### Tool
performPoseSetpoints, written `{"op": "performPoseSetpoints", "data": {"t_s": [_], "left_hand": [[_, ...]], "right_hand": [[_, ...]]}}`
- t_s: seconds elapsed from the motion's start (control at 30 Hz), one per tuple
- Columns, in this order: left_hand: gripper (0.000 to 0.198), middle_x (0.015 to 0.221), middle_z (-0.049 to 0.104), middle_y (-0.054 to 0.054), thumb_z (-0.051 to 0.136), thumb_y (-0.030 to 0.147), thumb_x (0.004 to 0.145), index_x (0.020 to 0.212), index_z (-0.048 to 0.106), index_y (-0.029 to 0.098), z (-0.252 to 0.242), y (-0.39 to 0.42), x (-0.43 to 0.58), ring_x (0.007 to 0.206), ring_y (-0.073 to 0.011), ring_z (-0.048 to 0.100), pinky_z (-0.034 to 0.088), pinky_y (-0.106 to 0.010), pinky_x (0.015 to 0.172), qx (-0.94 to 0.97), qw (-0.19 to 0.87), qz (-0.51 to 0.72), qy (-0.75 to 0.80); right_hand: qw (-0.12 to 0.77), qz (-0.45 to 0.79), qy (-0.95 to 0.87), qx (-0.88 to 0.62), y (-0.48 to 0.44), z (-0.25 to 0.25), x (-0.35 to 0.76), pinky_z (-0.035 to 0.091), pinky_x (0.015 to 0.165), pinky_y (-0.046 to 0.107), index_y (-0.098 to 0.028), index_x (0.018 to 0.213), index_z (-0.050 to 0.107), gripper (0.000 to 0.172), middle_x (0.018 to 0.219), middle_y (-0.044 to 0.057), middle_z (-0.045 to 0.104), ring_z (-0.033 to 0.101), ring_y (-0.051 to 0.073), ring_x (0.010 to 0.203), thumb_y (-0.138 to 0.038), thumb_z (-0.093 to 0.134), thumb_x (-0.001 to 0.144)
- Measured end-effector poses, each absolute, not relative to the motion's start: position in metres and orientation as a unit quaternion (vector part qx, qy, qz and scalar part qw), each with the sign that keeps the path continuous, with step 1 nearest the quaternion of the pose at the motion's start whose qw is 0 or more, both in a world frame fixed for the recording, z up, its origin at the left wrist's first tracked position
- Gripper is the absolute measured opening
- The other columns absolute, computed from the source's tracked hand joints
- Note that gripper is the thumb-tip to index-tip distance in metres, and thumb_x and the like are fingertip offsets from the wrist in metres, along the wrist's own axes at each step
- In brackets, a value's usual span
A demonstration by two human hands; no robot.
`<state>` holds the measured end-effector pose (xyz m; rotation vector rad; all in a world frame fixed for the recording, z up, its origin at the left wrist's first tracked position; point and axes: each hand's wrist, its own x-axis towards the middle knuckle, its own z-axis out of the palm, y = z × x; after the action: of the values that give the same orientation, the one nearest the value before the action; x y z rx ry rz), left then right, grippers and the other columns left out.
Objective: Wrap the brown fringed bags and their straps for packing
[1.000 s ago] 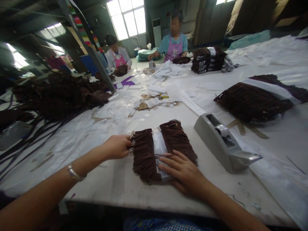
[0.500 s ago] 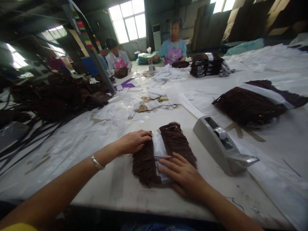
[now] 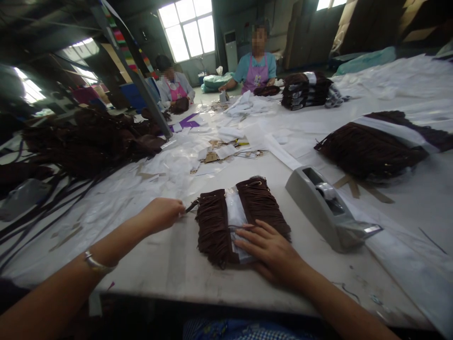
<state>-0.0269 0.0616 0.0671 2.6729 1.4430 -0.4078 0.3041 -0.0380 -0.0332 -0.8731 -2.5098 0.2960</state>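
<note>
A dark brown fringed piece (image 3: 213, 226) lies on the white table in front of me, with a whitish plastic band (image 3: 235, 208) down its middle. My left hand (image 3: 165, 213) is closed at the piece's left side, pinching the end of a thin dark strap (image 3: 192, 206) that runs to its upper left edge. Spread over the band's lower part and the right half, my right hand (image 3: 267, 248) rests flat with its fingers apart. The grey tape dispenser (image 3: 327, 212) stands to the right of the piece.
Banded brown bundles lie at the right (image 3: 382, 144) and farther back (image 3: 306, 90). A brown heap (image 3: 92, 141) and a slanting metal post (image 3: 152, 106) are on the left. Plastic sheets and scraps (image 3: 215, 153) cover the middle. Two people in pink aprons work across the table.
My left hand has left the piece's upper left part and moved left, drawing out the dark strap. My right hand has stayed nearly in place on the piece.
</note>
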Motion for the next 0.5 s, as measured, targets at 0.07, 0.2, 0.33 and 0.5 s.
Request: {"op": "performPoseSetpoints", "data": {"t_s": [0.07, 0.2, 0.33, 0.5], "left_hand": [[0.031, 0.119, 0.066, -0.004, 0.045, 0.020, 0.089, 0.112, 0.066, 0.026, 0.062, 0.062, -0.006, 0.102, -0.0196, 0.064, 0.050, -0.029, 0.086, 0.899, 0.041, -0.049, 0.434], [0.041, 0.135, 0.057, -0.006, 0.048, 0.020, 0.091, 0.131, 0.052, 0.024, 0.037, 0.076, 0.024, 0.122, -0.0210, 0.052, 0.043, -0.034, 0.104, 0.928, 0.069, 0.024, 0.367], [0.038, 0.115, 0.062, -0.009, 0.057, 0.019, 0.085, 0.123, 0.055, 0.021, 0.019, 0.091, 0.015, 0.106, -0.0230, 0.059, 0.050, -0.034, 0.091, 0.911, 0.071, -0.009, 0.407], [0.022, 0.117, 0.061, -0.005, 0.049, 0.019, 0.090, 0.108, 0.060, 0.023, 0.016, 0.087, -0.013, 0.101, -0.0181, 0.061, 0.049, -0.027, 0.086, 0.909, 0.096, 0.008, 0.406]], "right_hand": [[0.230, 0.105, -0.913, -0.319, -0.038, -0.034, 0.303, 0.024, 0.117, 0.048, -0.026, 0.139, 0.050, 0.051, 0.147, 0.003, 0.049, 0.042, 0.024, 0.135, -0.023, 0.055, 0.088], [0.224, 0.104, -0.915, -0.320, -0.039, -0.035, 0.303, 0.022, 0.117, 0.048, -0.026, 0.140, 0.049, 0.052, 0.147, 0.003, 0.048, 0.040, 0.024, 0.136, -0.023, 0.055, 0.088], [0.226, 0.106, -0.918, -0.308, -0.040, -0.036, 0.305, 0.022, 0.117, 0.048, -0.026, 0.140, 0.049, 0.055, 0.147, 0.002, 0.048, 0.041, 0.023, 0.136, -0.022, 0.057, 0.085], [0.235, 0.111, -0.916, -0.305, -0.040, -0.036, 0.306, 0.022, 0.117, 0.047, -0.027, 0.138, 0.051, 0.056, 0.145, 0.002, 0.050, 0.042, 0.022, 0.135, -0.019, 0.056, 0.083]]}}
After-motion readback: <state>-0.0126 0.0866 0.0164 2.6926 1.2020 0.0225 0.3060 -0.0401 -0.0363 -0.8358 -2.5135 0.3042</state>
